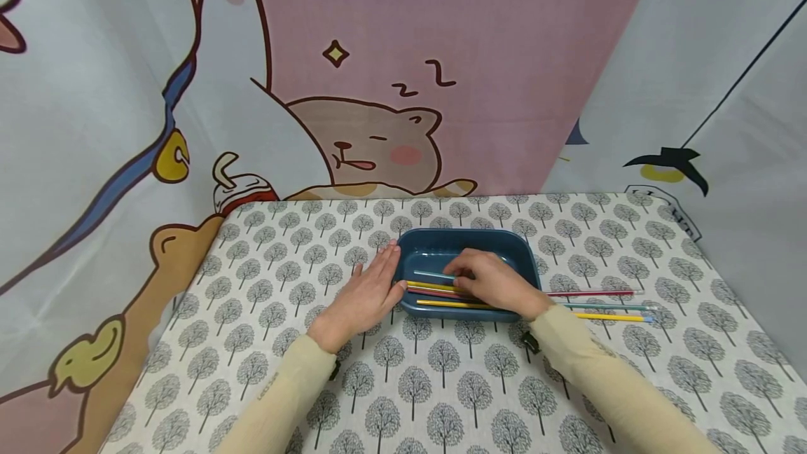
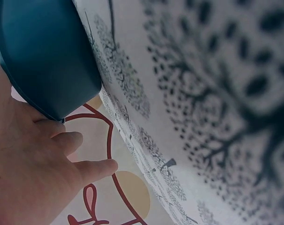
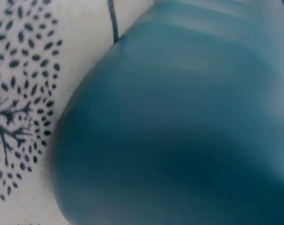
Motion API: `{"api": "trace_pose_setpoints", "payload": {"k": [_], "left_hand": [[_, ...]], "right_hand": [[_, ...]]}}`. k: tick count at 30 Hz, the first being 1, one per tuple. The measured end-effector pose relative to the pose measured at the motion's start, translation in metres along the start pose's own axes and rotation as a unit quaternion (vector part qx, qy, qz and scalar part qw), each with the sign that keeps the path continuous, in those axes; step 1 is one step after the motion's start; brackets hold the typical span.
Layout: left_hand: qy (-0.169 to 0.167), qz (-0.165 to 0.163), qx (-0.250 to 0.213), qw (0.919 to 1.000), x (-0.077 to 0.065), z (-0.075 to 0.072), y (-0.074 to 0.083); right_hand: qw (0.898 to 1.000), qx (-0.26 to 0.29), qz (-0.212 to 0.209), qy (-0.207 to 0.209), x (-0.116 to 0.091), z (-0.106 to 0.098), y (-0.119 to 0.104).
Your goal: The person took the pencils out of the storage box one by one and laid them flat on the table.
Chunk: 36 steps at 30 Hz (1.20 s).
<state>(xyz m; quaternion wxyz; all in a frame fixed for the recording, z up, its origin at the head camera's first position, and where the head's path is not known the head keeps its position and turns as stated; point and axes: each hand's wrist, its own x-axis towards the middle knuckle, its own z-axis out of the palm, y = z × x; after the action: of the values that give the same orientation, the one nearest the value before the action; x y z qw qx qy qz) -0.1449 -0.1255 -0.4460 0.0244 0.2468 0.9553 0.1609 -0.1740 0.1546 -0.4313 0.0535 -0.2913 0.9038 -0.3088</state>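
Observation:
A dark blue rectangular dish (image 1: 466,232) sits on the patterned cloth. My left hand (image 1: 366,293) rests against its left end, fingers straight along the rim; in the left wrist view, the fingers of that hand (image 2: 34,150) lie beside the dish wall (image 2: 48,51). Over the dish, my right hand (image 1: 494,280) pinches a teal pencil (image 1: 431,274) between thumb and curled fingers. Below it lie a yellow pencil (image 1: 431,285), a red pencil (image 1: 592,293) and another yellow pencil (image 1: 454,304). Several pencil ends stick out past the right rim. The dish's outer side (image 3: 170,117) fills most of the right wrist view.
The table is covered with a white cloth (image 1: 441,384) printed with grey trees. Behind it and at both sides hang fabric sheets (image 1: 517,76) with cartoon animals, meeting the table's back edge. Cream sleeves (image 1: 277,398) cover both forearms.

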Motion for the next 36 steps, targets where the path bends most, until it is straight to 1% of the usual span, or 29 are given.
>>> {"api": "trace_pose_setpoints", "payload": {"k": [7,11,21,28,36], "left_hand": [[0.005,0.002,-0.002,1.0000,0.000,0.001,0.000],[0.004,0.002,-0.002,1.0000,0.000,0.001,-0.001],[-0.001,0.000,0.002,1.0000,-0.001,-0.001,0.001],[0.000,-0.002,0.001,1.0000,-0.001,-0.002,0.002],[-0.007,-0.005,0.006,0.9999,-0.001,-0.001,0.001]], "right_hand": [[1.000,-0.010,-0.011,0.018,-0.006,-0.005,-0.001],[1.000,-0.015,-0.009,0.024,-0.010,-0.007,-0.001],[0.999,0.001,-0.011,0.035,-0.018,-0.014,-0.010],[0.999,0.013,-0.010,0.050,-0.027,-0.024,-0.020],[0.998,0.023,0.003,0.053,-0.038,-0.034,-0.027]]}}
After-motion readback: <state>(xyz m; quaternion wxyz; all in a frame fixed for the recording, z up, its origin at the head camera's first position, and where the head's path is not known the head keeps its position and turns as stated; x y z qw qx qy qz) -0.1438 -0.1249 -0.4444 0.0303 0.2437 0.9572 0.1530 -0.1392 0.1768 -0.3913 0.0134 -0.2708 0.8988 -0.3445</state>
